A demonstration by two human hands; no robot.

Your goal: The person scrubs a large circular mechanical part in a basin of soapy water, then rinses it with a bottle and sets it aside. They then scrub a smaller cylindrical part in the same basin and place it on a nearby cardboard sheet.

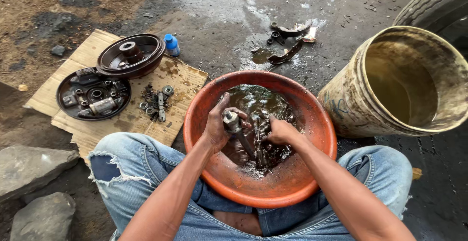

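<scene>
An orange basin (pixel 204 104) of dark liquid sits between my knees. My left hand (pixel 217 124) grips a grey metal shaft part (pixel 232 122) upright over the liquid, its lower end dipped in. My right hand (pixel 280 131) is closed on that part's lower end, or on something small next to it; splashing liquid hides which. Both hands are wet and dirty.
A piece of cardboard (pixel 73 56) at the left holds a dark brake drum (pixel 130 55), a backing plate (pixel 92 95), small nuts and washers (pixel 156 102) and a blue bottle (pixel 171 44). Brake shoes (pixel 287 41) lie on wet ground behind the basin. A dirty bucket (pixel 399 80) and tyre (pixel 434 2) stand right. Rocks (pixel 34 165) lie left.
</scene>
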